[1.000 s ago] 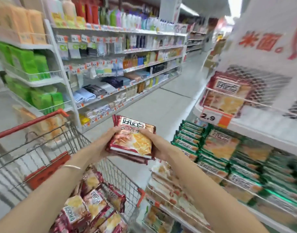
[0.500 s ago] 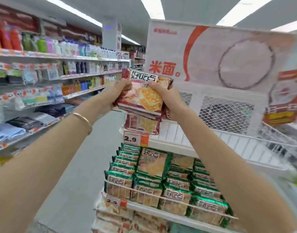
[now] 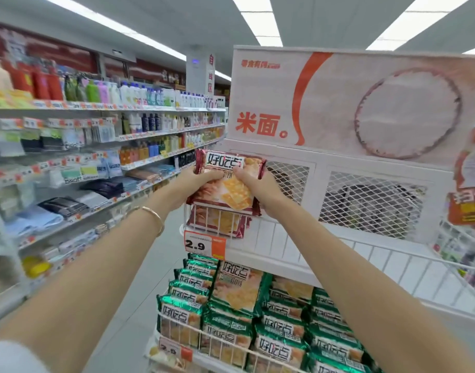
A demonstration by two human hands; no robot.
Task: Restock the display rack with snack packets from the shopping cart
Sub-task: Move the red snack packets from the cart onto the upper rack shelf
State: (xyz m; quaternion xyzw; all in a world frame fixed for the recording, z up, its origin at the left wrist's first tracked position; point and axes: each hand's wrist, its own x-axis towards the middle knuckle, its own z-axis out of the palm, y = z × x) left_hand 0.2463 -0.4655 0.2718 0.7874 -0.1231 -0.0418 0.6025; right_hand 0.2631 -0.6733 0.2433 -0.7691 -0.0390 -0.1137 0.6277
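Note:
A stack of red cracker packets is held up at the left end of the white display rack's top wire shelf. My left hand grips its left side and my right hand grips its right side, thumbs on the front. One more red packet stands behind the wire front just below the stack. The shopping cart is out of view.
Green cracker packets fill the rack's lower shelf. A 2.9 price tag hangs under the top shelf. A white mesh back panel and a rice-and-noodle sign rise behind. Toiletry shelves line the aisle at left.
Both hands have raised the red packets from above the cart up to the top shelf's left end; now they sit just over the packet standing there. My view has tilted up off the cart.

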